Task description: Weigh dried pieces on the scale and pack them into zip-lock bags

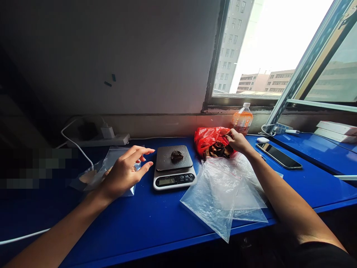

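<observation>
My left hand (126, 169) hovers left of the kitchen scale (174, 178), thumb and fingers apart, holding nothing. On the scale's dark plate lies one dried dark brown piece (177, 156); the display seems to read about 64, with any decimal point unclear. My right hand (237, 141) is at the mouth of a red plastic bag (205, 137), fingers pinched on what looks like a dried brown slice (228, 133). More dried brown slices (217, 149) fill the bag. Clear zip bags (214, 197) lie in front of it. Behind my left hand are filled clear bags (93, 175), partly hidden.
An orange drink bottle (242, 119) stands by the window behind my right hand. A phone (279, 155) and a white earphone case (262, 140) lie to the right. A power strip (114, 140) with a white cable runs along the wall. White boxes (337, 130) sit far right.
</observation>
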### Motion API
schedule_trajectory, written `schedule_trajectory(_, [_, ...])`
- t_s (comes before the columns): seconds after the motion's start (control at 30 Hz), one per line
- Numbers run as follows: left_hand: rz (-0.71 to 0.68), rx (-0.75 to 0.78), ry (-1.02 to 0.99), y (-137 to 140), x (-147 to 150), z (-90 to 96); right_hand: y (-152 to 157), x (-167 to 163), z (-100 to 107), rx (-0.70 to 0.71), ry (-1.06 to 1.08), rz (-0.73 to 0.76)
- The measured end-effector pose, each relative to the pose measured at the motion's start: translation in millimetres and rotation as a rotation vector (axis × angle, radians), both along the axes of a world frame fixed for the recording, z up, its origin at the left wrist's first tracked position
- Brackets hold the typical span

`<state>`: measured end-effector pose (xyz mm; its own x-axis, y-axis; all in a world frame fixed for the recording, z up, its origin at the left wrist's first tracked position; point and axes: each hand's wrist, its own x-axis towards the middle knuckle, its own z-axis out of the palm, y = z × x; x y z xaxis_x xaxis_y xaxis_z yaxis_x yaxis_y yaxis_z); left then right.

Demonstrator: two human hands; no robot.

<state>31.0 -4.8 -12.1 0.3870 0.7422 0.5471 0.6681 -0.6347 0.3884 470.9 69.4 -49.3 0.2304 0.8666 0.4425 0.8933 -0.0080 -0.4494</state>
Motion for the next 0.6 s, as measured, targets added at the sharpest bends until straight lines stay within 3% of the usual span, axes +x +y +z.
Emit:
schedule_trajectory(0.3, [-0.021,-0.015,0.012,5,0,-5.1,12,0,8,-0.042,-0.074,-0.008])
schedule_trajectory(0.6, [0.019,-0.066,0.004,8,0,-5.1,54,-16,23,-0.191,-0.137,0.183])
